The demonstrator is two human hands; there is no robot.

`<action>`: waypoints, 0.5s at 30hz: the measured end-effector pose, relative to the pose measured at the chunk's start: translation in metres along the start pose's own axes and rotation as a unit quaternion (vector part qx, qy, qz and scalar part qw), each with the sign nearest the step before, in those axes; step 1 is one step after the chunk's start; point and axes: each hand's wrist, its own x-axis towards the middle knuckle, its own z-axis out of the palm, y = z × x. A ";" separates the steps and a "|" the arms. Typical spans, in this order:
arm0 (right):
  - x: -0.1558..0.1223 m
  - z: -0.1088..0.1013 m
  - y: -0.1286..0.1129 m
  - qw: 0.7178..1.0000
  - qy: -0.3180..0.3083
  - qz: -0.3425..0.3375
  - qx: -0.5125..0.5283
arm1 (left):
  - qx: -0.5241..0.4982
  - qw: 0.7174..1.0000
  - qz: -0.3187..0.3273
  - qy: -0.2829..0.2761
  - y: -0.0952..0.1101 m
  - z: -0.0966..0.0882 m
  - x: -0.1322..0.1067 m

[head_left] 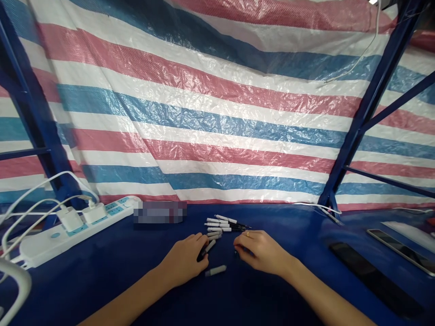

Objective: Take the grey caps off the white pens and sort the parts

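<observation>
My left hand (pixel 186 259) rests on the blue tabletop with thumb and fingers curved apart. A short grey tube-like piece (pixel 210 246) lies at its fingertips; whether they touch it I cannot tell. My right hand (pixel 261 253) is closed, thumb against fingers, with a ring on one finger. Something small and dark shows below its fingertips, too small to name. Between and beyond the hands lies a group of slim white-and-black pen-like sticks (pixel 222 224). More short grey pieces (pixel 214 235) lie just in front of them, and a single grey piece (pixel 216 270) lies nearer to me.
A white power strip (pixel 44 246) with plugs and cables stands at left, beside a blurred box-like object (pixel 159 213). At right lie a long black object (pixel 374 278) and a phone (pixel 404 249). Behind the blue table (pixel 288 217), a striped sheet (pixel 217 113) hangs between blue metal posts.
</observation>
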 end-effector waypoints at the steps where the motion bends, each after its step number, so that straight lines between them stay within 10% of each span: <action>1: 0.000 0.000 -0.004 1.000 -0.006 0.000 0.000 | -0.003 1.000 0.001 0.000 0.000 0.001 0.000; 9: -0.001 0.020 -0.058 0.990 -0.135 -0.045 0.008 | -0.042 0.999 0.000 0.003 0.002 -0.001 0.000; 15: 0.002 0.011 -0.046 0.994 -0.109 -0.005 -0.016 | -0.140 0.990 0.020 0.020 0.010 -0.001 -0.002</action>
